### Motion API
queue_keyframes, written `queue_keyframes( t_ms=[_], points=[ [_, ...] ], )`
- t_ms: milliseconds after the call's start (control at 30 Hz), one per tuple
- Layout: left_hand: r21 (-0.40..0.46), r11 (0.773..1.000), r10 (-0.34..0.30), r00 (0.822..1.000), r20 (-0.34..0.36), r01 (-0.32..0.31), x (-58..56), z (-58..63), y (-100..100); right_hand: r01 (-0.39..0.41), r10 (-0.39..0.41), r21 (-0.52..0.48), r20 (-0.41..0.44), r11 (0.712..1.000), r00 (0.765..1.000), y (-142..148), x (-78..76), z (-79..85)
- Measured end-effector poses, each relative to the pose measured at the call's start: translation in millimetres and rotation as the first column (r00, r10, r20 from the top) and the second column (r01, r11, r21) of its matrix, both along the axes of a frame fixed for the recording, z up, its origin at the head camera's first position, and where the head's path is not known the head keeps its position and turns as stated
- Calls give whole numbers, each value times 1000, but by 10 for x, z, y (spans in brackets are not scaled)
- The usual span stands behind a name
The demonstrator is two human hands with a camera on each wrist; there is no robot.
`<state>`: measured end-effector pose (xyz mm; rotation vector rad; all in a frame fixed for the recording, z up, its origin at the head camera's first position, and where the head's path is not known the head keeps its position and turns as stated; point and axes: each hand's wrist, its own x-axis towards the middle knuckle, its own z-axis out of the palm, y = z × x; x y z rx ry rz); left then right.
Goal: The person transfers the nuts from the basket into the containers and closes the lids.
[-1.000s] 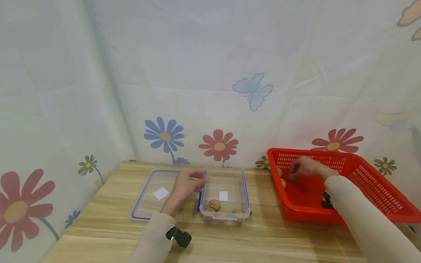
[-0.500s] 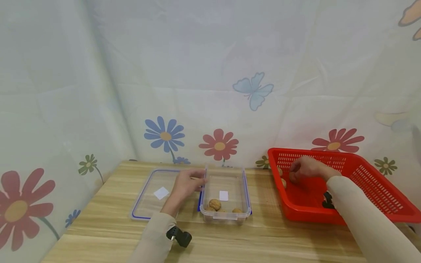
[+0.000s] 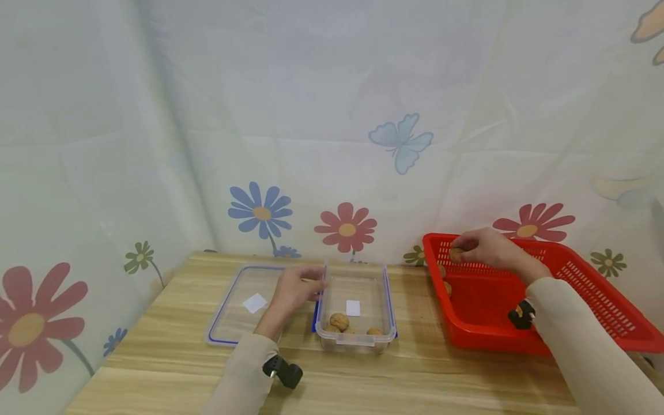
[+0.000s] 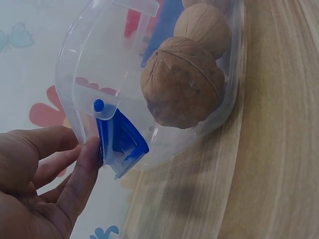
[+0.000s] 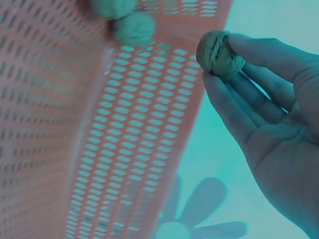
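Note:
A walnut [image 5: 219, 56] is pinched between the thumb and fingertips of my right hand [image 3: 490, 249], raised at the back left of the red plastic basket [image 3: 498, 341]. Other walnuts [image 5: 133, 29] lie in the basket along its left wall. My left hand [image 3: 293, 291] holds the left side of a clear plastic food container [image 3: 358, 340], its fingers at the rim beside a blue latch [image 4: 119, 139]. Several walnuts [image 4: 183, 82] sit at the container's near end, and a white label [image 3: 353, 308] shows on it.
To the left of the container, a clear lid [image 3: 220, 323] with a blue seal and a white label [image 3: 255, 303] lies flat on the wooden table [image 3: 171, 340]. A flower-printed curtain [image 3: 290, 115] hangs behind the table.
My right hand has picked a walnut up from the basket's floor and lifted it towards the rim. The left hand and the container have stayed in place.

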<state>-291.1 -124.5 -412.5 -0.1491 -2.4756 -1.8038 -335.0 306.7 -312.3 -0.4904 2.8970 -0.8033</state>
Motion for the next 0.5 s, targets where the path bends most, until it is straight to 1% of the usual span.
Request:
queue_keyframes(
  t_ms=[200,333,500],
  points=[
    [8,1000,3,1000,5,-3,-20,-25,1,10,-11,-17,-62,1000,998,-106,131,150],
    [7,1000,3,1000,3,-3,-28,-32,1,-1,-3,-38,-100,999,995,-195,223,230],
    [7,1000,2,1000,-3,-2,-32,-35,2,-26,17,-48,-173,998,985,-324,332,335]
  ],
)
